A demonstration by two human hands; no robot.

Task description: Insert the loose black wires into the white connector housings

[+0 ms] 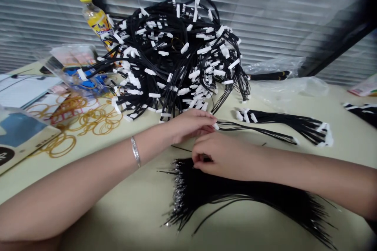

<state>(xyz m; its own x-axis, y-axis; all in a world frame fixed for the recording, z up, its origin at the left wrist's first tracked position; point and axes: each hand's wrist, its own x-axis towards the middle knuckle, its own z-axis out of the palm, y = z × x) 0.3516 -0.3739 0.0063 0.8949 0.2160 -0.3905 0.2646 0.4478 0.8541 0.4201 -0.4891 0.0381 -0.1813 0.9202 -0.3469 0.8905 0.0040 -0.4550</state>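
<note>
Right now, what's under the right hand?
A bundle of loose black wires lies fanned on the table beneath the right hand. Whatever its curled fingers pinch is covered.

Matt black insulated wires (206,188) with shiny metal tips, white plastic connectors (165,51), clear glossy plastic bag (288,86), rubber bands (88,117), smooth matt table (132,211)

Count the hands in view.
2: the left hand on a connector-tipped wire at the foot of the wire pile, the right hand on the bare-ended wire bundle. No others show.
</note>
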